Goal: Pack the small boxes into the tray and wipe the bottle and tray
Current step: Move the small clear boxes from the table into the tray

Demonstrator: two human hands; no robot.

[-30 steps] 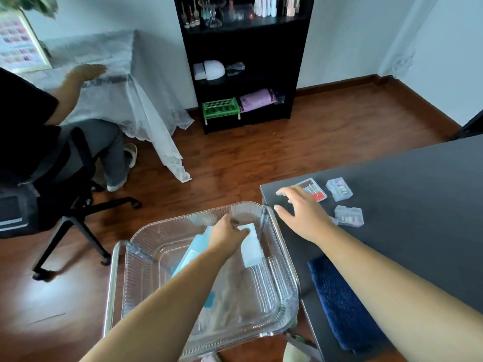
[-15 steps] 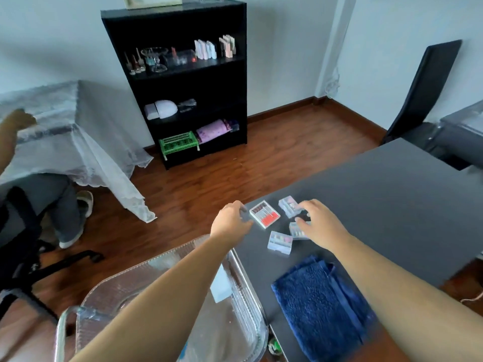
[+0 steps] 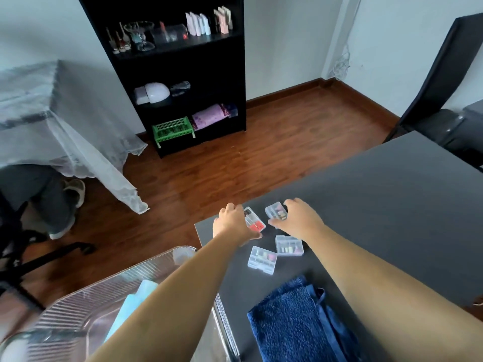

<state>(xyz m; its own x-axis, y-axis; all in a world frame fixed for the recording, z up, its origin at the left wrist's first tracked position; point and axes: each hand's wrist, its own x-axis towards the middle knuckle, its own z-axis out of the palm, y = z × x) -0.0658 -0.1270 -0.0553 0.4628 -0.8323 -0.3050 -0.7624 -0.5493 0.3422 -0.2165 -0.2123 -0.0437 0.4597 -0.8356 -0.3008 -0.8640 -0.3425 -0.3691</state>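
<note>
Several small clear plastic boxes lie near the corner of the dark table. My left hand closes over the box with the red insert, thumb on its near side. Fingers and thumb of my right hand pinch a clear box beside it. Two more clear boxes sit loose, closer to me. The clear ribbed tray is at the lower left, off the table's edge, with a pale blue bottle lying in it, partly hidden by my left arm.
A folded dark blue towel lies on the table close to me. A black shelf unit stands against the far wall. At the left are a cloth-covered table and a seated person's legs. A black chair is at the right.
My left hand left the tray and reached to the red-insert box. My right hand slid onto the clear box beside it. The view swung from the tray toward the table.
</note>
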